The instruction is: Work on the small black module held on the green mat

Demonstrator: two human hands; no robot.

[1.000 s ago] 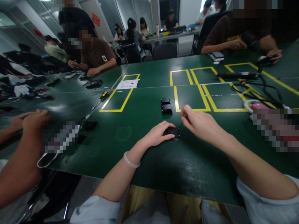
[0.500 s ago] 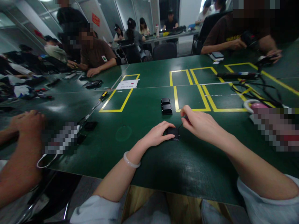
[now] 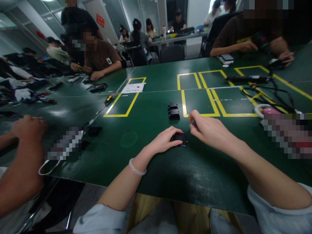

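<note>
A small black rectangular block (image 3: 180,139) lies on the green table with bright dots along its right edge. My left hand (image 3: 168,139) is closed on it from the left, thumb at the near side and fingers over the far side. My right hand (image 3: 207,128) is curled in a pinch just to the right. From its fingers a thin dark shaft (image 3: 188,131), looking like a small screwdriver, slants down to the block's far right corner; its handle is mostly hidden. Beyond my hands stand two similar black blocks (image 3: 174,111), close together.
Yellow tape rectangles (image 3: 214,114) mark the table. A yellow-black screwdriver (image 3: 108,100) and a paper sheet (image 3: 133,88) lie left. Black cables (image 3: 280,94) and a white tape roll (image 3: 260,110) are right. A neighbour's arm (image 3: 26,156) rests at the left edge.
Both my hands and the block keep their places. My right fingers shift very slightly around the tool.
</note>
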